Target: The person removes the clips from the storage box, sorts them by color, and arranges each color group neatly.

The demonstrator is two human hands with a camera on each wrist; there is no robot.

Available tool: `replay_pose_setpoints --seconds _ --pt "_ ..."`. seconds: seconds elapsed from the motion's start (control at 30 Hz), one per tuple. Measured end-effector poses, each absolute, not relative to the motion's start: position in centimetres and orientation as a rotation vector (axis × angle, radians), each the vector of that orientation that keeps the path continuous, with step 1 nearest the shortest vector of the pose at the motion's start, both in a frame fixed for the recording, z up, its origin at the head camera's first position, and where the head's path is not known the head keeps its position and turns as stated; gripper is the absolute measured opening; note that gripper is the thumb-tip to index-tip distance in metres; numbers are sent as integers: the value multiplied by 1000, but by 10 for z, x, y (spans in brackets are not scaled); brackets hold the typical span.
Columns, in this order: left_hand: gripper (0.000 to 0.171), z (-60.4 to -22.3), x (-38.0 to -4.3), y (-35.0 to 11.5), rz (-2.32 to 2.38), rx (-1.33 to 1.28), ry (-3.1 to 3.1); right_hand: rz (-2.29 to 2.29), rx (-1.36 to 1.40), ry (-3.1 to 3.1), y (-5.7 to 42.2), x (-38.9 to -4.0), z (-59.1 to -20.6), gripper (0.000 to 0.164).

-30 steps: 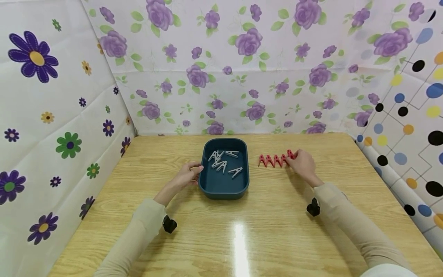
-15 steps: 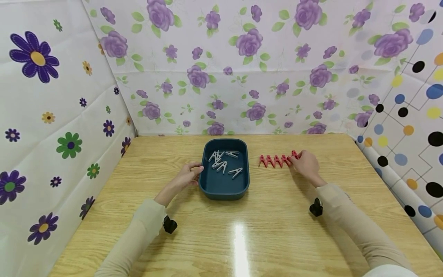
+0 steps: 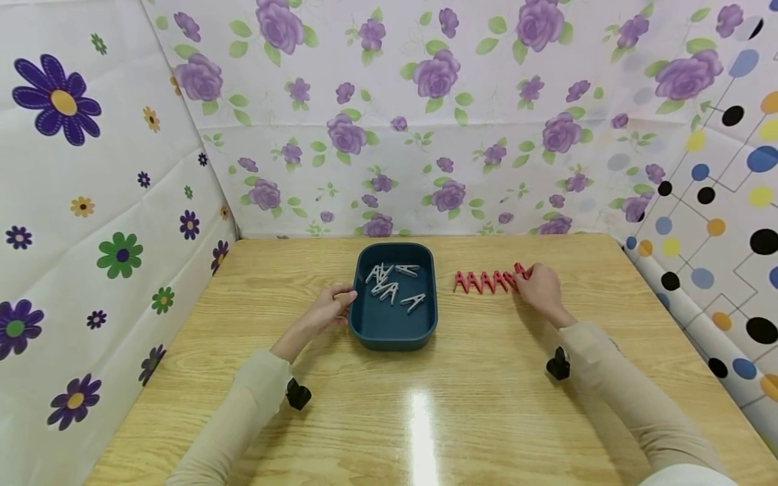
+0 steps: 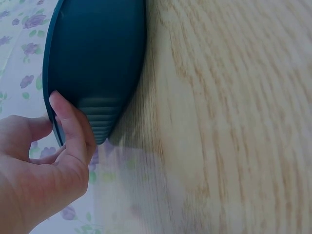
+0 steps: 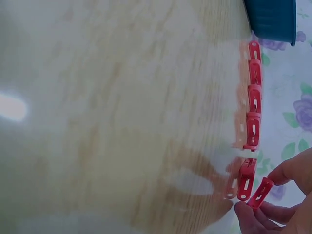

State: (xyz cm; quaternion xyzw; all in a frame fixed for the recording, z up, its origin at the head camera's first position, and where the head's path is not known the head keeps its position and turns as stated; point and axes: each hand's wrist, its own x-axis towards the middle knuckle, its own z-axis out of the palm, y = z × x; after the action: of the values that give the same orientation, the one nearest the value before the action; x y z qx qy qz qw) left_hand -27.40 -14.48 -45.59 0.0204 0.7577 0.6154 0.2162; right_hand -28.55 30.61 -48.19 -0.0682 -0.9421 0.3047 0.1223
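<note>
My left hand (image 3: 327,309) pinches the side rim of a dark blue plastic bin (image 3: 394,333); in the left wrist view its thumb is at the rim and its fingers lie on the bin wall (image 4: 100,53). Several white clothespins (image 3: 390,291) lie loosely inside the bin. To its right, several red clothespins (image 3: 485,281) stand in a row on the table. My right hand (image 3: 539,289) is at the row's right end. Between its thumb and fingers it pinches a tilted red clothespin (image 5: 261,193), right beside another red clothespin (image 5: 247,178).
The wooden table (image 3: 340,418) has a bright light reflection near the front. Purple-flowered cloth (image 3: 413,135) hangs behind it, with patterned cloths at both sides. Black wrist cameras (image 3: 298,393) sit under both forearms.
My right hand has shifted slightly to the right, its clothespin moving with it. One more red clothespin now shows between the row and that hand. The left hand and bin stay put.
</note>
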Motion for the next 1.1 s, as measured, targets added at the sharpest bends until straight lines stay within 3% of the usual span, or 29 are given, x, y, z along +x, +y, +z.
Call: replay_pose_setpoints --seconds 0.27,0.53,0.87,1.1 --pt "50 -447 -272 -145 1709 52 2053 858 -194 -2761 302 -282 -482 27" --pt "48 -442 -268 -143 1707 52 2054 774 -349 -2811 308 -284 -487 27" --pt "48 -449 -271 -144 1710 53 2083 766 -250 -2877 312 -282 -488 34" --pt "49 -457 -275 -145 1707 40 2107 719 -261 -2903 309 -281 -487 30"
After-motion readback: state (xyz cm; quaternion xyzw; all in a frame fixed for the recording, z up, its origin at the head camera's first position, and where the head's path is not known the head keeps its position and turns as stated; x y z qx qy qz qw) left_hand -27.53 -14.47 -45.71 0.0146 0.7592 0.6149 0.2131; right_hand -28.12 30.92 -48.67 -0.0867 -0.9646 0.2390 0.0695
